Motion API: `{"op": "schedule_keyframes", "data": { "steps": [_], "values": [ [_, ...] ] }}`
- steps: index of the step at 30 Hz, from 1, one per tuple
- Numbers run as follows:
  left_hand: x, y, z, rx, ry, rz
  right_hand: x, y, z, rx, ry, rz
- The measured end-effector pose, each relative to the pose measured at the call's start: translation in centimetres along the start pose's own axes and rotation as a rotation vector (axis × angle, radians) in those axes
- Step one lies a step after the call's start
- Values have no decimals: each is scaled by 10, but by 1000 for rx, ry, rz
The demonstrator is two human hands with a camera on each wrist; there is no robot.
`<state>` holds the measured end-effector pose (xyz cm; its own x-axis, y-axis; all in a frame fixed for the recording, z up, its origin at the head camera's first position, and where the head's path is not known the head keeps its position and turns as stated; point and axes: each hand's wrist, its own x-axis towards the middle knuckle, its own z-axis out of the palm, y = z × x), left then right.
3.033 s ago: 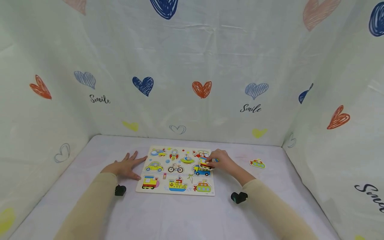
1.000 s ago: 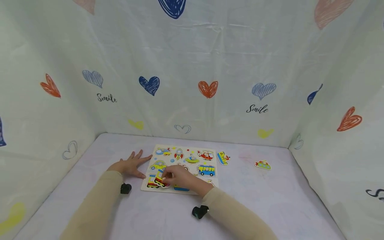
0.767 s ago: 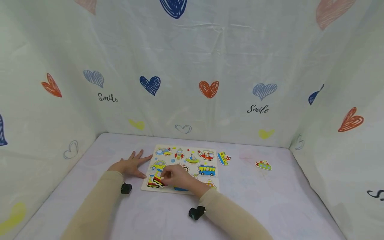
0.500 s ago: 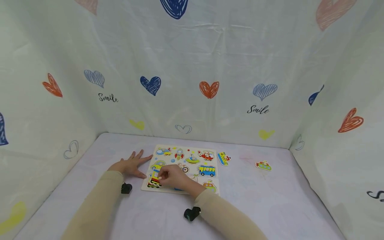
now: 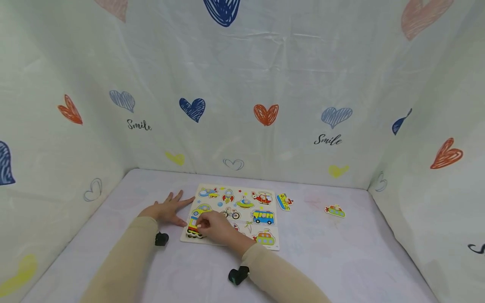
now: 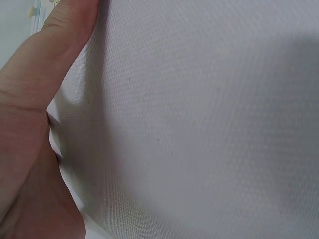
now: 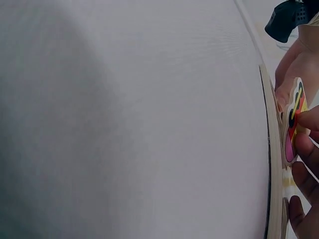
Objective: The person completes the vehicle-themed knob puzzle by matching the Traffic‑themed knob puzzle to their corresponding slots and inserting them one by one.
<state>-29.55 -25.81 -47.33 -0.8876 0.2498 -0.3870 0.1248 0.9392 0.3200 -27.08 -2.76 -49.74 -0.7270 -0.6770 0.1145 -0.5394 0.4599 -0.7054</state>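
Observation:
My right hand (image 5: 215, 227) pinches a train puzzle piece (image 5: 192, 227) over the front left corner of the puzzle board (image 5: 231, 193). In the right wrist view the train piece (image 7: 294, 124) stands slightly above the board (image 7: 272, 164), with finger and thumb at its middle. My left hand (image 5: 166, 210) lies with fingers spread, its fingertips at the board's left edge. The left wrist view shows only part of the left hand (image 6: 45, 64) against the white cloth. My right hand hides part of the board's front row.
Right of the board lies a ship piece (image 5: 284, 202), and farther right a submarine piece (image 5: 335, 211). Car, bus (image 5: 263, 216), helicopter and other vehicle pictures cover the board. A curtain with hearts (image 5: 266, 114) stands behind the table. Black wrist cameras (image 5: 238, 275) sit at both wrists.
My right hand picked up the train from the board's right side, carried it to the front left corner and shifted it slightly left. The ship piece came into view. My left hand keeps its place.

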Motion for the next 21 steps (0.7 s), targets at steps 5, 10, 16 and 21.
{"op": "schedule_keyframes", "data": {
  "steps": [5,10,16,21],
  "values": [
    [3,0,2,8,-2,-27,2,1,0,-131,-38,-9],
    [2,1,1,17,4,-31,5,3,2,-260,-68,-23],
    [0,2,0,21,1,-37,5,1,5,-319,-71,-10],
    [-3,4,-2,13,-5,-32,6,0,5,-363,-58,-13]
  ]
}}
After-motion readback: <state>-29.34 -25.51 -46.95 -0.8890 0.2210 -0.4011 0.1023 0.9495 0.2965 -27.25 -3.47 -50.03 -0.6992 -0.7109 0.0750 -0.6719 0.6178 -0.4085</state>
